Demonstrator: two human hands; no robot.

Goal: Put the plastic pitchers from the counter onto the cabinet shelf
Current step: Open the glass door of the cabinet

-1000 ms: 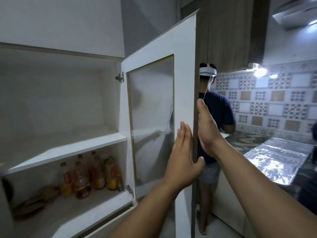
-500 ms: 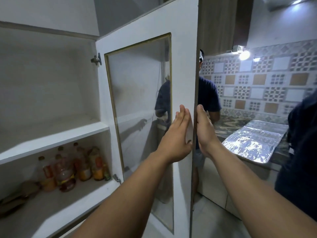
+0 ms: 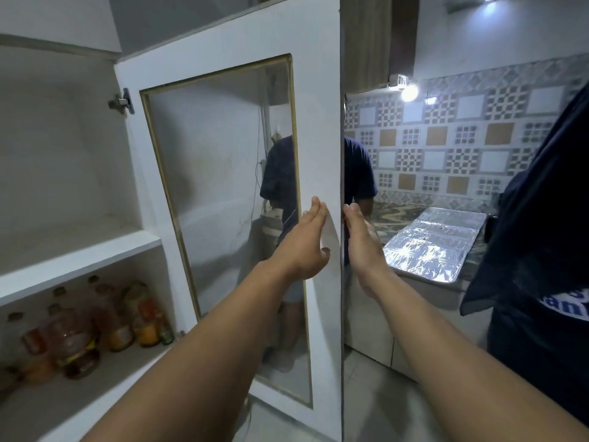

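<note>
White cabinet door (image 3: 318,122), swung wider than a second ago, stands sandwiched between the flat, open left hand (image 3: 306,240) and right hand (image 3: 361,240), baring the empty shelf (image 3: 79,253); no pitchers in view, so loading hasn't begun.

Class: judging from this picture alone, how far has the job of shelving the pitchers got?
Done: the cabinet door stands open. In hand: the left hand and right hand flank its edge, holding nothing. Left: everything else; the upper shelf is bare, and no pitcher is in view.
</note>
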